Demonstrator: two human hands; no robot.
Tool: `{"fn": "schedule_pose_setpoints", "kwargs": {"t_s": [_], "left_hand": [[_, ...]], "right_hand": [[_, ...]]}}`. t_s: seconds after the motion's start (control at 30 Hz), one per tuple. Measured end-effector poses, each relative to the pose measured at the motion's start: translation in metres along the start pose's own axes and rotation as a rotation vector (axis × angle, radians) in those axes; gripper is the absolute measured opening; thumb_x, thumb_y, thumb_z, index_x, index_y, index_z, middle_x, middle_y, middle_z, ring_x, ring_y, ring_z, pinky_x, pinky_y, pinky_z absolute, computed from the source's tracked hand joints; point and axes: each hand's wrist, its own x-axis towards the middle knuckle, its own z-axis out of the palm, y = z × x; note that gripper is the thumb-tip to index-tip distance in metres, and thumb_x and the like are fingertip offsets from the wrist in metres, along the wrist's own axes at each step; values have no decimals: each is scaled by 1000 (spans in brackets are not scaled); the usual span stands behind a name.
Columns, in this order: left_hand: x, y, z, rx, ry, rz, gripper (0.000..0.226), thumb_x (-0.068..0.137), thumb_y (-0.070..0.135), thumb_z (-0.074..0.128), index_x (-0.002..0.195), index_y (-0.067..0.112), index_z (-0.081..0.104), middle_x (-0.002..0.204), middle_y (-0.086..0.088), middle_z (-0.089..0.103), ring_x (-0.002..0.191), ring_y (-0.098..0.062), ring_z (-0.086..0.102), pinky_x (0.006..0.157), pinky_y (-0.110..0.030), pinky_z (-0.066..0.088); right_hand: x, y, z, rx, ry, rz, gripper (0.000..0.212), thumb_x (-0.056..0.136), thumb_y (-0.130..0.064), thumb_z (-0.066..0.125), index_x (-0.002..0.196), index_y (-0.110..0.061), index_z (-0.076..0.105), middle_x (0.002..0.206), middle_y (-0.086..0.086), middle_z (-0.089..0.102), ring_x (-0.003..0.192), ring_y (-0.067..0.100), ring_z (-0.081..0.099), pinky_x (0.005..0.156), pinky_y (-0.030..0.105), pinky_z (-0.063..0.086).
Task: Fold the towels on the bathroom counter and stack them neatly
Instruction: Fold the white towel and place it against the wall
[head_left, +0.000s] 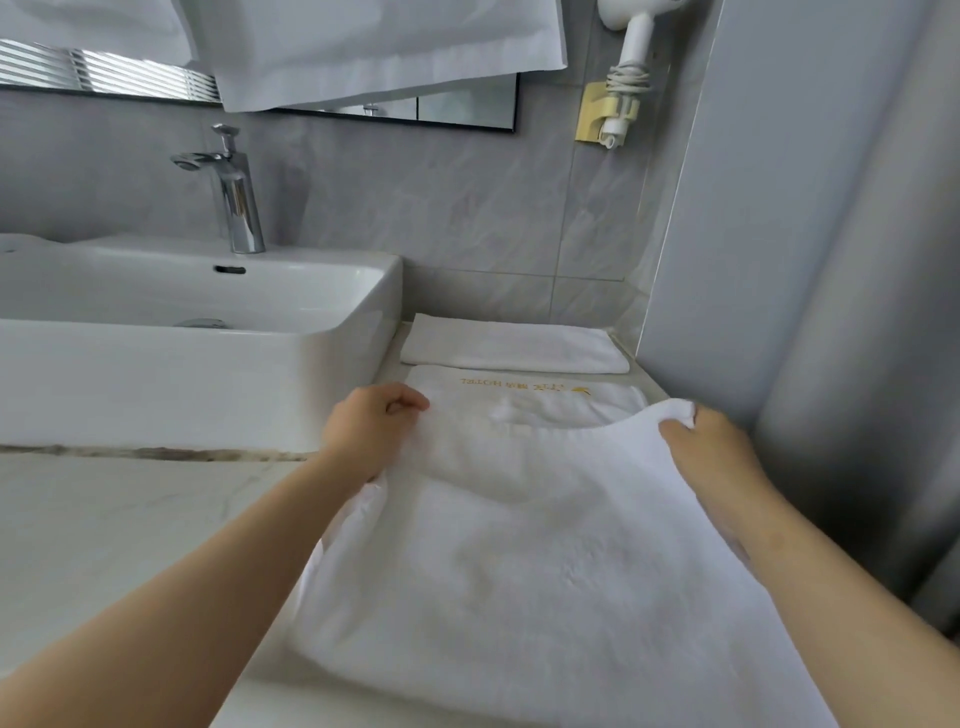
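Folding the big white towel (545, 561) is what I am doing now, and it is lying on the counter (130, 519) right beside the sink (197, 374). I am lifting its near half up and over toward the far edge, where the gold letters (524, 387) are showing. To do this well, I think I should be keeping both corners level, so the edges are meeting and not going crooked. The middle is sagging a bit, so pulling the two corners gently apart should be making it flat. A smaller folded towel (514, 345) is already lying behind, against the wall, just past the big one. My left hand (371, 423) is pinching the left corner with curled fingers. My right hand (701, 447) is gripping the right corner, bunched up in its fingers.
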Motion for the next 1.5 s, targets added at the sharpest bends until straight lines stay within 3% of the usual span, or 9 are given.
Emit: {"fn": "schedule_pose_setpoints", "kwargs": {"t_s": [0.1, 0.23, 0.37, 0.6, 0.73, 0.83, 0.97, 1.37, 1.5], "left_hand": [[6, -9, -3, 243, -108, -43, 26, 85, 12, 52, 82, 35, 64, 90, 4, 58, 72, -18, 57, 53, -22, 44], [18, 1, -6, 278, -140, -62, 27, 84, 7, 54, 82, 31, 65, 92, 2, 56, 78, -22, 58, 61, -25, 46], [33, 24, -10, 58, -67, -156, 27, 78, -2, 52, 63, 16, 66, 68, -5, 59, 68, -26, 53, 61, -22, 43], [57, 68, -34, -293, -48, -291, 13, 73, 2, 67, 84, 5, 63, 75, -15, 60, 59, -27, 57, 54, -26, 48], [89, 79, -38, -163, 40, -131, 16, 73, 1, 71, 72, 14, 62, 82, -10, 59, 67, -26, 57, 63, -32, 52], [113, 81, -30, 75, 133, -44, 30, 80, 7, 62, 105, 23, 58, 99, -7, 53, 80, -30, 56, 59, -28, 48], [141, 72, -1, 397, 236, 23, 45, 86, 11, 48, 129, 20, 44, 125, -12, 53, 112, -33, 54, 86, -37, 44], [184, -29, 79, 265, 93, -147, 17, 89, 14, 47, 102, 24, 51, 112, -10, 59, 86, -28, 55, 75, -30, 46], [191, -34, 76, 433, 25, -165, 7, 87, 16, 44, 88, 20, 49, 107, -9, 61, 92, -29, 58, 76, -32, 45]], "right_hand": [[2, 13, 5, -85, -115, 49, 24, 92, -16, 46, 101, -1, 63, 99, 8, 65, 92, 27, 60, 82, 35, 49], [19, 9, 2, -111, -129, 23, 19, 90, -15, 49, 94, -7, 66, 91, 11, 66, 77, 26, 57, 67, 29, 42], [37, -4, -7, 15, -56, 17, 14, 84, -6, 54, 82, 0, 65, 92, 20, 69, 74, 26, 59, 66, 29, 41], [62, -35, -39, 135, -50, -5, 12, 85, -6, 59, 77, -12, 65, 93, 15, 68, 89, 32, 63, 79, 35, 48], [83, -51, -49, 263, -4, -11, 7, 87, -7, 60, 87, -10, 67, 92, 11, 66, 85, 26, 61, 79, 32, 47], [102, -57, -41, 311, 64, -18, 6, 87, -9, 61, 89, -11, 66, 97, 15, 67, 89, 28, 62, 84, 36, 49], [129, -52, -9, 311, 241, 9, 17, 86, -12, 57, 92, 3, 65, 102, 19, 67, 82, 28, 61, 70, 32, 47], [174, 29, 81, 167, 70, 237, 11, 82, -7, 55, 83, 0, 63, 87, 18, 65, 85, 36, 61, 68, 30, 39], [182, 28, 83, 45, 43, 241, 22, 78, -9, 51, 56, -11, 48, 58, 4, 49, 62, 29, 46, 59, 29, 35]]}}
